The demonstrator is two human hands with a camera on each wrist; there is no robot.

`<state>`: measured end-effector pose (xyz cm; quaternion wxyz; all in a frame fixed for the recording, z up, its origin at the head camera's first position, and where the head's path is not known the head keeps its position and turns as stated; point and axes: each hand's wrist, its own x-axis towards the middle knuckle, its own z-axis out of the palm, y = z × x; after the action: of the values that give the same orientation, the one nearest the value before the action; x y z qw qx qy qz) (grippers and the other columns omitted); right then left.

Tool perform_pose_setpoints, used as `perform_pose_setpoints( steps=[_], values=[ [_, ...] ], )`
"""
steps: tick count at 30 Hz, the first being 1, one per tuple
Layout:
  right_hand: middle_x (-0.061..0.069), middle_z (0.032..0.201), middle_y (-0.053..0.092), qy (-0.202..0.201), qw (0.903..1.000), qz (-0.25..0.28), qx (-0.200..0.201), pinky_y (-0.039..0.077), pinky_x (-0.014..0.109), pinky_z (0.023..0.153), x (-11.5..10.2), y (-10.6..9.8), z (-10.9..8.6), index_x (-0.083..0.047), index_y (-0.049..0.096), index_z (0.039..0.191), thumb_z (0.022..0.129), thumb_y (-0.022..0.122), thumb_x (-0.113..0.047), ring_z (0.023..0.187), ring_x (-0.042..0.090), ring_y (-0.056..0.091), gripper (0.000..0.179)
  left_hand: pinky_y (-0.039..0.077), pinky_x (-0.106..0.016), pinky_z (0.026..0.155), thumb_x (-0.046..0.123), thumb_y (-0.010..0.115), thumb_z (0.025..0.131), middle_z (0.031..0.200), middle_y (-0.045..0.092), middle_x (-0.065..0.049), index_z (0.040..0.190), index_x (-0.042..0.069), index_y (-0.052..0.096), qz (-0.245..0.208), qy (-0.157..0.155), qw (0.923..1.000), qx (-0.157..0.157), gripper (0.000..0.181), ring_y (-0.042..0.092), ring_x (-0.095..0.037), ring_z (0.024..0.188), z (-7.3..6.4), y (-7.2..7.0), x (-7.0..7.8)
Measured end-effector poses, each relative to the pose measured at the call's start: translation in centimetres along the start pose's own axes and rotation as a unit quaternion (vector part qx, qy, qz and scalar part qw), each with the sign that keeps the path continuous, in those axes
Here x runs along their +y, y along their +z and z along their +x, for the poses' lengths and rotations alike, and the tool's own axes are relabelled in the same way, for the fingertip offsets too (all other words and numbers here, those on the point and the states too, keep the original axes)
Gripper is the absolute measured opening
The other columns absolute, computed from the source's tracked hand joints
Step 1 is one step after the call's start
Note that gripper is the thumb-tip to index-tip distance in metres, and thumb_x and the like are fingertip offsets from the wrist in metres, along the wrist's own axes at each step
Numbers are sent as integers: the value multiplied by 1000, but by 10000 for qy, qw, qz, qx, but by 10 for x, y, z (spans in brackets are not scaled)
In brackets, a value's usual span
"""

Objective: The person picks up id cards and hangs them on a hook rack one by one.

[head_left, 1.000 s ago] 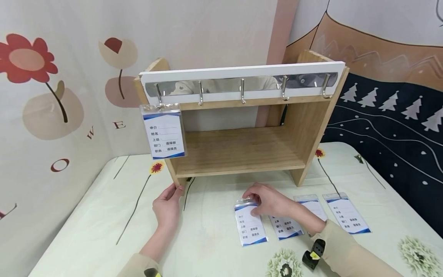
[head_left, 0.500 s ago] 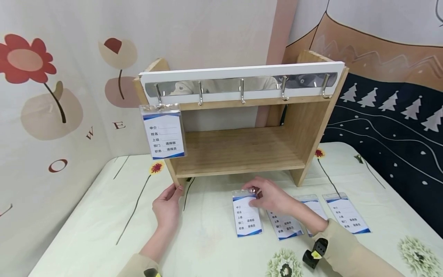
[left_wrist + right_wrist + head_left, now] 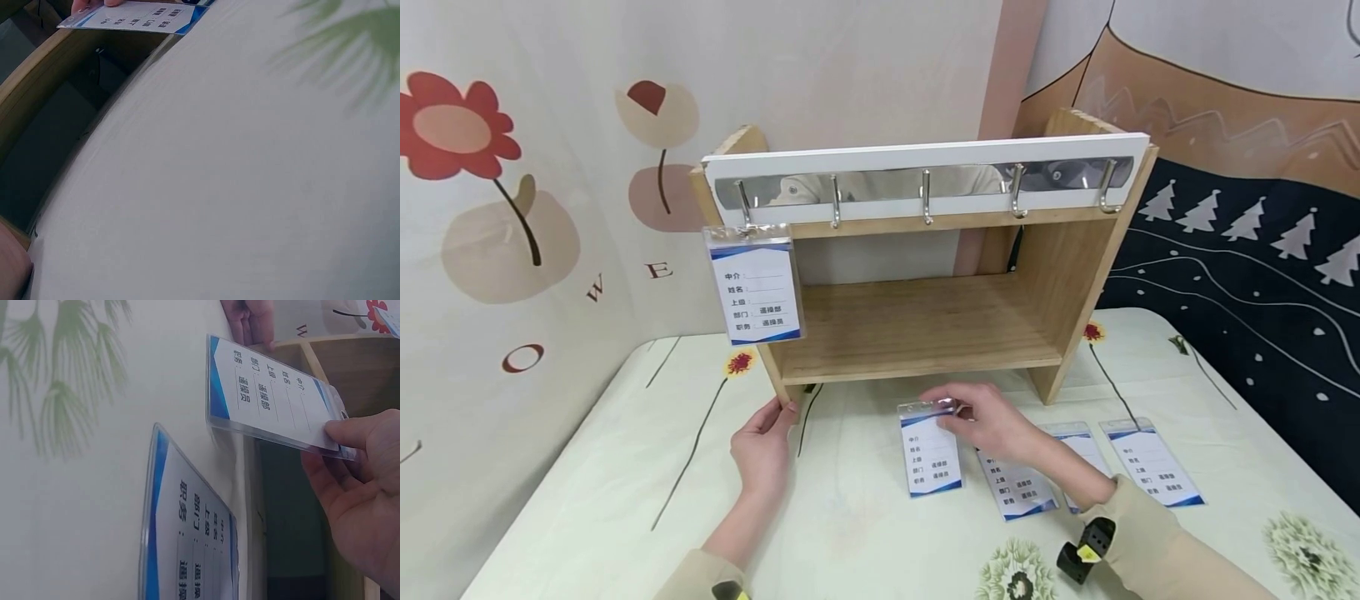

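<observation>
My right hand (image 3: 985,421) pinches the top of a badge in a clear plastic sleeve (image 3: 931,457), thumb on the front face and fingers behind. In the right wrist view that badge (image 3: 269,394) is held off the cloth, below the shelf's front. My left hand (image 3: 763,450) grips the foot of the wooden shelf's left side panel (image 3: 778,379); only a bit of that hand shows in the left wrist view. A similar badge (image 3: 756,287) hangs from the leftmost hook (image 3: 743,204) of the white hook rack (image 3: 925,150).
Several hooks (image 3: 927,196) run along the rack on the shelf's top front. Beside my right forearm lie more badges: one (image 3: 1017,487) partly under the hand, another (image 3: 1078,446) behind the arm, a third (image 3: 1153,467) at right. A floral cloth (image 3: 850,533) covers the table.
My right hand has raised the pinched badge off the table, a little up and left toward the shelf. The left hand has stayed at the shelf's foot.
</observation>
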<state>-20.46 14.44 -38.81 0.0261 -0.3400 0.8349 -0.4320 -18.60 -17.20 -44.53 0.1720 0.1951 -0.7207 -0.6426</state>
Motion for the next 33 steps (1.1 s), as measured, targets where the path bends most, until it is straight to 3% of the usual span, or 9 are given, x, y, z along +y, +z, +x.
perform_pose_setpoints(
  steps=[12, 20, 33],
  values=[
    [9, 119, 73, -618, 9978, 191, 166, 57, 29, 79, -7, -2, 3, -3, 68, 131, 97, 65, 6, 99, 17, 67, 36, 50, -7, 78, 20, 69, 99, 127, 68, -20, 133, 0, 68, -61, 39, 9999, 74, 38, 68, -10, 103, 0, 0, 0],
    [7, 112, 75, -654, 9970, 154, 396, 57, 27, 76, -15, -8, 6, -3, 70, 127, 95, 67, 7, 94, 13, 66, 34, 51, -7, 77, 19, 69, 99, 126, 69, -20, 132, 1, 68, -79, 57, 9999, 92, 38, 67, 1, 94, -1, 0, 0],
    [7, 109, 73, -902, 9942, 133, 575, 58, 26, 74, -25, -20, 15, 2, 69, 128, 93, 67, 10, 92, 11, 65, 36, 51, -9, 80, 22, 71, 99, 126, 68, -21, 132, 0, 68, -110, 63, 9999, 95, 39, 68, -5, 99, -2, 0, 0]
  ],
)
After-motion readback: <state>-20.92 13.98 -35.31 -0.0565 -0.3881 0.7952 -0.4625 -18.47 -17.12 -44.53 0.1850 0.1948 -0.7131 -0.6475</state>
